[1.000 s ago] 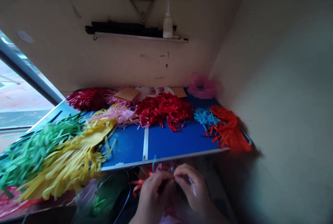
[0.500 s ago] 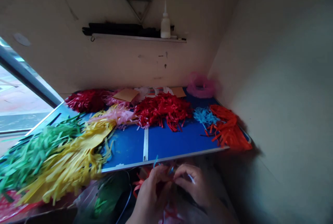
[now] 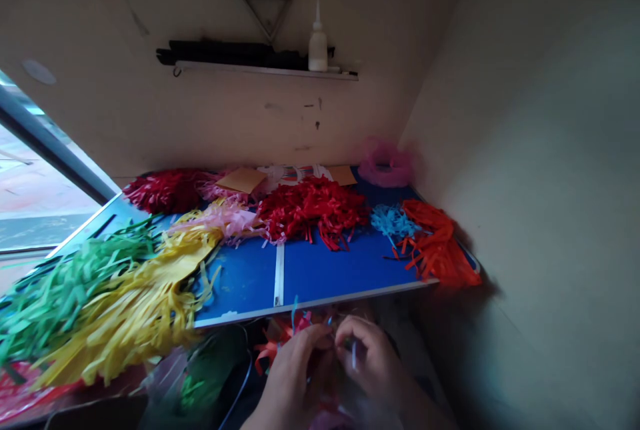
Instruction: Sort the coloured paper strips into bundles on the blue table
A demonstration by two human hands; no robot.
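Below the table's front edge, my two hands meet with fingertips close together. My left hand [image 3: 300, 367] is closed in a pinch on a small bunch of coloured strips. Orange strips [image 3: 267, 350] stick out on its left side, and a thin blue strip [image 3: 294, 310] rises above the knuckles. My right hand [image 3: 373, 360] has curled fingers, and a narrow white strip [image 3: 355, 355] shows at them. The fingertips are blurred, and the spot where they meet is partly hidden.
The blue table [image 3: 325, 277] bears yellow fringe [image 3: 145, 303], green fringe [image 3: 85, 283], red fringe [image 3: 315, 210] and orange fringe [image 3: 437, 243]. A shelf [image 3: 260, 70] above carries a white bottle [image 3: 318, 50]. Walls stand behind and right. Plastic bags [image 3: 175, 377] lie lower left.
My right hand has turned slightly, and the white strip at it now hangs more upright and further left. Pinkish-red strips show more above my left hand.
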